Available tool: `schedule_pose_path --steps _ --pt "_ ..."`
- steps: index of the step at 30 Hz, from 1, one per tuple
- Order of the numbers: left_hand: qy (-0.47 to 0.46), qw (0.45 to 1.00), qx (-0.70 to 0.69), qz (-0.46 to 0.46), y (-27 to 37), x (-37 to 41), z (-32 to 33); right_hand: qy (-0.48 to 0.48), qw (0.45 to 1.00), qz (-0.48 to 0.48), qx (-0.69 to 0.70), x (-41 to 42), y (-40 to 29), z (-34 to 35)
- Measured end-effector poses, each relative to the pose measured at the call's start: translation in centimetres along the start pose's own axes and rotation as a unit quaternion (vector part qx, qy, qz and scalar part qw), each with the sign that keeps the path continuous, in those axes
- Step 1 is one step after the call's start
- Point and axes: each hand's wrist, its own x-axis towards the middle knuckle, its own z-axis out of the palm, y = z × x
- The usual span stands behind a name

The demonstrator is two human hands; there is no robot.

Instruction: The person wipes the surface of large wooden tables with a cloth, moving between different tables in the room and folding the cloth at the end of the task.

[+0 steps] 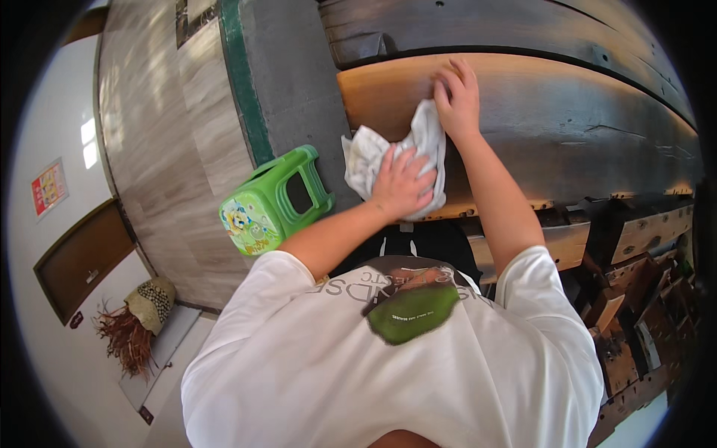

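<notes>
A crumpled white cloth (430,134) lies over the left end of a long, glossy wooden plank (526,112). My left hand (404,182) is spread on top of the cloth, fingers apart, pressing it near the plank's front edge. Just beyond the cloth's upper right corner is my right hand (458,101), its fingers loosely bent over the plank; whether it pinches the cloth's edge is hard to tell. Pale wood shows at the plank's near corner, and its surface turns dark and shiny towards the right.
A green plastic stool (280,196) with a printed seat stands at my left. Another dark plank (504,28) runs behind the first. Stacked wooden pieces (616,325) fill the right side. Dried stems in a woven holder (150,302) are by the far left wall.
</notes>
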Motion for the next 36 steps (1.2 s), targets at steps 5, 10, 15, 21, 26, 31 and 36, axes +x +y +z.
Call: schedule_pose_path --steps 5,10,15,21,26,31,36 --pt "-0.018 0.994 -0.071 0.083 3.8 0.3 0.7 0.018 0.955 0.118 -0.271 -9.7 9.1 -20.9" --pt "0.028 0.998 0.020 0.060 -3.8 12.7 1.1 0.035 0.899 0.170 -0.402 -11.0 14.5 -25.4" --pt "0.096 0.988 0.115 0.037 -17.0 26.5 1.9 0.028 0.907 0.180 -0.380 -10.4 14.3 -25.3" --pt "0.139 0.973 0.184 -0.020 -20.9 36.1 3.1 0.052 0.911 0.174 -0.371 -10.5 14.8 -25.6" --pt "0.019 0.989 0.078 0.126 -6.1 28.8 4.9 0.075 0.905 0.190 -0.373 -10.8 14.7 -25.8" --pt "-0.154 0.922 -0.130 0.332 10.9 11.7 6.6 0.086 0.916 0.179 -0.350 -10.3 14.8 -25.8" --pt "-0.201 0.858 -0.220 0.419 11.9 11.9 7.7 0.087 0.919 0.186 -0.336 -10.1 14.6 -26.0"
